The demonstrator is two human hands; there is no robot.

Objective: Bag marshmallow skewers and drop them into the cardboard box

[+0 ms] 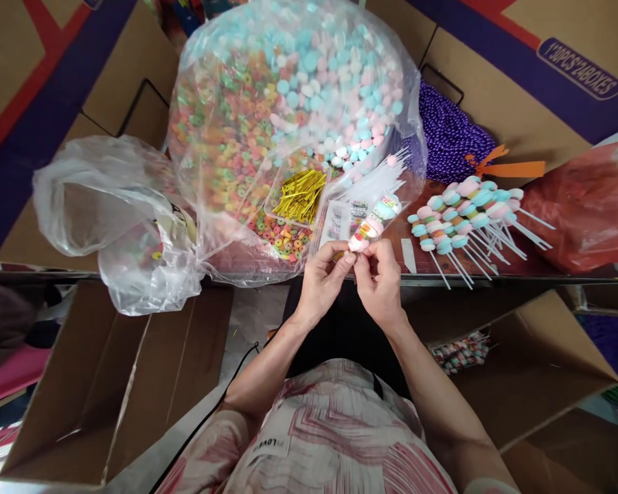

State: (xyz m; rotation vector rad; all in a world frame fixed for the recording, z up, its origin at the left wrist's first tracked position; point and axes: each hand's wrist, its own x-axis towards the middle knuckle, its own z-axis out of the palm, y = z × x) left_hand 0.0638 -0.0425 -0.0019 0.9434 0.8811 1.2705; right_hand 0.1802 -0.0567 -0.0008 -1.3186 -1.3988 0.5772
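My left hand (323, 278) and my right hand (378, 278) meet at the table's near edge, fingers pinched together at the base of a wrapped candy skewer (373, 225). The skewer carries pink, white and blue candy pieces in a clear sleeve and points up and to the right. A pile of finished candy skewers (466, 213) with white sticks lies just to the right. Gold twist ties (299, 194) sit in a clear tray straight ahead, beside a bundle of clear sleeves (375, 184).
A big clear bag of ring and disc candies (288, 96) fills the table's middle. A crumpled plastic bag (118, 213) lies left, purple beads (450, 137) and a red bag (587, 206) right. Open cardboard boxes (123, 384) stand on either side of my lap.
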